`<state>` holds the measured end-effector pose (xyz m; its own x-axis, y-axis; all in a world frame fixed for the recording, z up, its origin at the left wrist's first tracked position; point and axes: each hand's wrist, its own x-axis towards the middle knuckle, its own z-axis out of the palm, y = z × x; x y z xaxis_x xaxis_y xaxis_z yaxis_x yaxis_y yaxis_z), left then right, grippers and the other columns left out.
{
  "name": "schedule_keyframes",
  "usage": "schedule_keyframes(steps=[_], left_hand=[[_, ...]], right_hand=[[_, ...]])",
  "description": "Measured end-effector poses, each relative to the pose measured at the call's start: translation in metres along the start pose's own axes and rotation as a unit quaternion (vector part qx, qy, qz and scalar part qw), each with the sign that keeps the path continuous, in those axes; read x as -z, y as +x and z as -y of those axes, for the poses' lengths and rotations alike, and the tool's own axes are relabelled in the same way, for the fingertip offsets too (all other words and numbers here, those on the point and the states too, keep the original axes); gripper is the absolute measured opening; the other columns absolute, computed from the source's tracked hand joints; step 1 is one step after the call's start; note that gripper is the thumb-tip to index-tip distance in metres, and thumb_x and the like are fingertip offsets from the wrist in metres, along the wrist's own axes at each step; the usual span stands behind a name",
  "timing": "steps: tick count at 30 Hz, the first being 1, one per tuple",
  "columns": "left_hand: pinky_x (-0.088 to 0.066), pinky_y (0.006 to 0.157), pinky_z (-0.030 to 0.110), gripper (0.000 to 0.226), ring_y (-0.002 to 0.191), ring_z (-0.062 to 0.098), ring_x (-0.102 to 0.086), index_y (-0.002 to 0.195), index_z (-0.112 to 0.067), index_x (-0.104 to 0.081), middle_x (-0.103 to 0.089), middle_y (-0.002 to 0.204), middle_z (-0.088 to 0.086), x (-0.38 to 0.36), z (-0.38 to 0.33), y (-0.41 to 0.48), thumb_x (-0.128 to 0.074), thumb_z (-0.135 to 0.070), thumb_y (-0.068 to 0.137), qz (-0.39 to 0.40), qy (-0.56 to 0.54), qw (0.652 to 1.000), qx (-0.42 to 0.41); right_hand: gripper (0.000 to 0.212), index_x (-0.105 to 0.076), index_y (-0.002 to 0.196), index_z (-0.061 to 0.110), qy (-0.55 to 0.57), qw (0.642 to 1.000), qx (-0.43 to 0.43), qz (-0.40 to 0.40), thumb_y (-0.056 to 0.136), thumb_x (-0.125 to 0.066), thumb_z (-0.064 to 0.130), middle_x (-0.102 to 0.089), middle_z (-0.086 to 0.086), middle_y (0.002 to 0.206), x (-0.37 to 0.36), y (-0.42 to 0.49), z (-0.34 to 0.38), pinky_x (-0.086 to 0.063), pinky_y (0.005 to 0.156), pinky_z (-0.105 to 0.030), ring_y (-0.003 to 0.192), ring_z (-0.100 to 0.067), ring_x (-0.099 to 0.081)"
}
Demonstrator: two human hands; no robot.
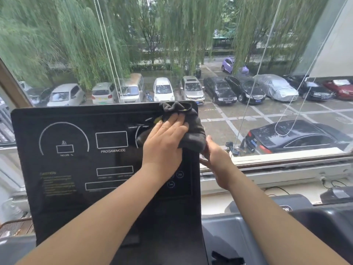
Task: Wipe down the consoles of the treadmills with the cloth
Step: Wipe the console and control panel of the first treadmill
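A black treadmill console [76, 165] with white dial outlines and the words PROGAM/MODE fills the lower left. A dark grey cloth [193, 129] lies bunched over its upper right corner. My left hand [165, 142] presses flat on the cloth with straight fingers, against the console face. My right hand [215, 157] holds the console's right edge just below the cloth, its fingers hidden behind the panel.
A big window looks onto a car park and willow trees. Blind cords [108, 54] hang before the glass. The white window sill [286, 173] runs to the right. Grey treadmill housing [238, 236] and another machine's dark top [324, 211] sit at lower right.
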<state>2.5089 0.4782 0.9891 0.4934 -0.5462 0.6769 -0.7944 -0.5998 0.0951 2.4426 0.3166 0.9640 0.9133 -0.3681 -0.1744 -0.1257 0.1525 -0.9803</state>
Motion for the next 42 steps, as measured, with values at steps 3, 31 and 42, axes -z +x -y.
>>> schedule_keyframes(steps=[3, 31, 42], left_hand=[[-0.041, 0.118, 0.043, 0.049, 0.142, 0.018, -0.051, 0.126, -0.018, -0.071, -0.062, 0.145, 0.000, -0.014, -0.002, -0.033, -0.068, -0.001, 0.079, 0.034, -0.014, 0.996, -0.085], [-0.048, 0.104, 0.038, 0.044, 0.129, 0.020, -0.062, 0.117, -0.018, -0.073, -0.071, 0.130, -0.004, -0.023, -0.003, -0.089, -0.055, -0.002, 0.081, 0.075, -0.017, 0.994, -0.083], [-0.049, 0.103, 0.042, 0.045, 0.129, 0.023, -0.062, 0.116, -0.014, -0.072, -0.070, 0.132, 0.000, -0.016, 0.006, -0.084, -0.043, -0.004, 0.085, 0.044, 0.010, 0.996, -0.082]], right_hand=[[0.042, -0.070, 0.125, 0.024, -0.004, 1.000, 0.008, 0.008, 0.110, -0.033, 0.038, -0.077, -0.004, 0.120, -0.001, -0.003, -0.005, -0.051, 0.106, -0.039, 0.121, -0.023, -0.068], [0.053, -0.065, 0.135, 0.032, 0.009, 0.996, -0.079, -0.041, 0.110, -0.026, 0.056, -0.072, 0.009, 0.132, -0.001, -0.050, -0.111, -0.039, 0.119, -0.039, 0.130, -0.010, -0.060], [0.038, -0.053, 0.140, 0.053, -0.076, 0.995, -0.047, -0.052, 0.105, -0.040, 0.044, -0.058, 0.023, 0.145, -0.008, -0.053, -0.112, -0.035, 0.122, -0.042, 0.139, -0.004, -0.049]])
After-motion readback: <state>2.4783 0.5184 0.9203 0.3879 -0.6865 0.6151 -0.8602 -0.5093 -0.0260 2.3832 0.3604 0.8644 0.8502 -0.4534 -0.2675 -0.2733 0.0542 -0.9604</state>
